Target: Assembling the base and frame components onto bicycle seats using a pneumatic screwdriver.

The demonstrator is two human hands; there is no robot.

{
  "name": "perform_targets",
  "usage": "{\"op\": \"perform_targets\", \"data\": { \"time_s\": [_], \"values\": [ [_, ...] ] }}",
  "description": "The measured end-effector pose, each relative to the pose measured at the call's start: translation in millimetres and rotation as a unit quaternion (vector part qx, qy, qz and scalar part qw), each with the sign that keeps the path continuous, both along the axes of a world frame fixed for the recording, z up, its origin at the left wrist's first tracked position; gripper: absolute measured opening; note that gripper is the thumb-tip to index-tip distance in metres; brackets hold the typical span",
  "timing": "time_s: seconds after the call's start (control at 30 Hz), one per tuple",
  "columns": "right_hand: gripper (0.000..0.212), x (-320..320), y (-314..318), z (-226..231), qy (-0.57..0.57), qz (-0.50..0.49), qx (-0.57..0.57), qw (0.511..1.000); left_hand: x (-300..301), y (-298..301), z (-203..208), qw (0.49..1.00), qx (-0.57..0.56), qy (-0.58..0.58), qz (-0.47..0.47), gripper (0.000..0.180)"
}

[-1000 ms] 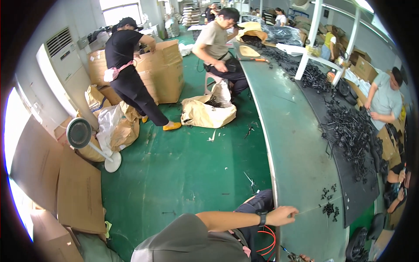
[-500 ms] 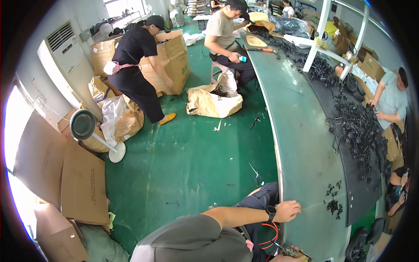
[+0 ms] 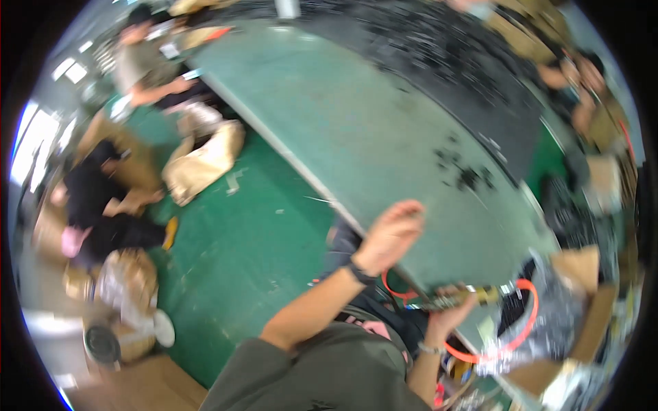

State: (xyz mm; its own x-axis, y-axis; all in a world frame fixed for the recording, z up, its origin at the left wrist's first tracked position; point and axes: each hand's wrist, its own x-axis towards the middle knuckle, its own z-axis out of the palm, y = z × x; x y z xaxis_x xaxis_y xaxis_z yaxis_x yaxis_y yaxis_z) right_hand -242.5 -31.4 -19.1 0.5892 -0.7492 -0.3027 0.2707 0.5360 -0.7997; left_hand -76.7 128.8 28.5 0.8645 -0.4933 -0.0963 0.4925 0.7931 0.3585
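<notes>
At the edge of the tabletop [image 3: 343, 137], the right hand [image 3: 449, 315] grips a tool [image 3: 487, 295]; blur hides whether the left hand [image 3: 391, 237], over the tabletop, pinches anything. The hose [image 3: 535, 314] could snag on that edge, jerking the tool.

Holds the left hand [image 3: 391, 238] out ahead with loosely bent fingers [image 3: 409, 208]; curls the right hand [image 3: 452, 314] in a grip closer in.

Ahead of your left hand [image 3: 392, 236], the green table [image 3: 329, 123] gives you an open stretch to pass over. Small black parts [image 3: 468, 178] stand in the way farther right, before the black mat [image 3: 521, 130]; an orange hose [image 3: 537, 308] loops beside your right hand [image 3: 451, 313].
</notes>
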Motion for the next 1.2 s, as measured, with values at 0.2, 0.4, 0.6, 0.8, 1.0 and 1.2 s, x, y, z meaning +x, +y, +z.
{"op": "perform_targets", "data": {
  "time_s": [0.2,0.4,0.6,0.8,1.0,1.2],
  "values": [
    [0.05,8,-8,14,0.015,-0.05,0.056,0.997,-19,-4,29,0.989,-0.096,0.059,-0.098,0.032],
    [0.045,15,-22,18,0.128,0.009,-0.002,0.992,-23,-10,42,0.991,-0.064,0.031,-0.115,0.037],
    [0.048,29,-38,18,0.292,0.109,-0.143,0.939,-22,-23,50,0.995,0.012,-0.041,-0.095,0.036],
    [0.043,32,-39,12,0.376,0.134,-0.245,0.884,-27,-46,52,0.967,0.164,-0.186,-0.05,0.038],
    [0.04,44,-41,31,0.402,0.163,-0.252,0.865,-27,-64,51,0.987,0.097,-0.084,-0.1,0.034],
    [0.036,40,-44,29,0.365,0.164,-0.216,0.891,-25,-74,44,0.988,0.046,0.035,-0.146,0.031]
  ]
}}
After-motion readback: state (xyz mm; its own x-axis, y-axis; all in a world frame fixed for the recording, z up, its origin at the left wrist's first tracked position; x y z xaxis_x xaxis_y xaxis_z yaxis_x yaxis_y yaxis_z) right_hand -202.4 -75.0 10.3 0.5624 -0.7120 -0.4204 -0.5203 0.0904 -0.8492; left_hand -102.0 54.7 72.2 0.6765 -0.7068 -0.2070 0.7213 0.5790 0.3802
